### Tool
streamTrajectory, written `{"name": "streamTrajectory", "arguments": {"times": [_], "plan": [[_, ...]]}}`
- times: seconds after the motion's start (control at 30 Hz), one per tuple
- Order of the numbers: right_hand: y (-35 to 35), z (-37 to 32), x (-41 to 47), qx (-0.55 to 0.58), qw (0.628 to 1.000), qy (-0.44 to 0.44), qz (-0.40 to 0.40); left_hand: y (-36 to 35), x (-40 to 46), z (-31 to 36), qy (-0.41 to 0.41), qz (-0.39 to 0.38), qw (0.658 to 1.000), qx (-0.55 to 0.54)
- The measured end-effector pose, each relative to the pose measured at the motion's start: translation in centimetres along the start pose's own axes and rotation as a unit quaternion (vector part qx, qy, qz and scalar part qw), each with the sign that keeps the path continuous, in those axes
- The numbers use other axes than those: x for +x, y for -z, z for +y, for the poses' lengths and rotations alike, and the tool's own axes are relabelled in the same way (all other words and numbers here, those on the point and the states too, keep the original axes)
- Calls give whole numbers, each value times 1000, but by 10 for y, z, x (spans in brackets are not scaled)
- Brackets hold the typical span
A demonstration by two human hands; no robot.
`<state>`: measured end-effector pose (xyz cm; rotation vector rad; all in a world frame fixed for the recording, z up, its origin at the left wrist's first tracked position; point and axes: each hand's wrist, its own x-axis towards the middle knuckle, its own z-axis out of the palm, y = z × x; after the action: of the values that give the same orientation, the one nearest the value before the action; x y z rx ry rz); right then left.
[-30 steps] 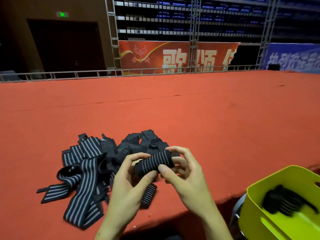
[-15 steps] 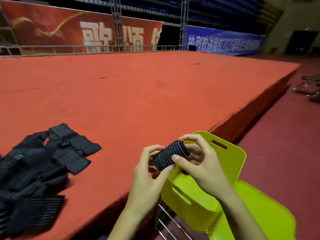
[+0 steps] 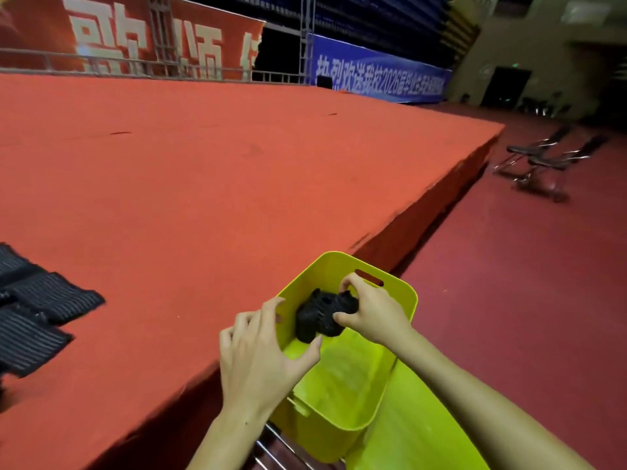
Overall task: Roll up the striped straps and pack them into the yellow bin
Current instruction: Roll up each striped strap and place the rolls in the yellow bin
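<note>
The yellow bin stands below the front edge of the red stage, low in the middle of the head view. Inside it my right hand grips a rolled striped strap, pressed beside another dark roll in the bin. My left hand hovers at the bin's near left rim, fingers spread and holding nothing. A pile of unrolled striped straps lies on the stage at the far left, partly cut off by the frame edge.
The red carpeted stage fills the left and centre, its edge running diagonally to the right. A second yellow piece lies under the bin. Metal chairs stand on the dark red floor at the right.
The view has swung right from the strap pile to the bin. My left hand has let go of the roll, and my right hand has lowered it into the bin.
</note>
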<state>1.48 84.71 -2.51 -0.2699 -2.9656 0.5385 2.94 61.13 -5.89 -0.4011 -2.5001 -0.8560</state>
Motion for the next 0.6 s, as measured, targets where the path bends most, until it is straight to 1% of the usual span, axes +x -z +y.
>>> {"name": "streamTrajectory", "arguments": {"times": [0.07, 0.17, 0.27, 0.43, 0.6], "plan": [[-7, 3, 15, -57, 997, -14, -42, -1, 0, 1, 4, -4, 1000, 11], [-14, 5, 31, -110, 987, -10, -113, -3, 0, 2, 14, -13, 1000, 20], [-24, 3, 41, -157, 976, -2, -149, -5, 0, 2, 19, -17, 999, 27], [-47, -3, 48, -205, 967, 5, -153, -6, 0, 1, 21, -18, 999, 34], [-60, -13, 51, -230, 966, 0, -117, -7, 0, 0, 12, -14, 999, 35]]}}
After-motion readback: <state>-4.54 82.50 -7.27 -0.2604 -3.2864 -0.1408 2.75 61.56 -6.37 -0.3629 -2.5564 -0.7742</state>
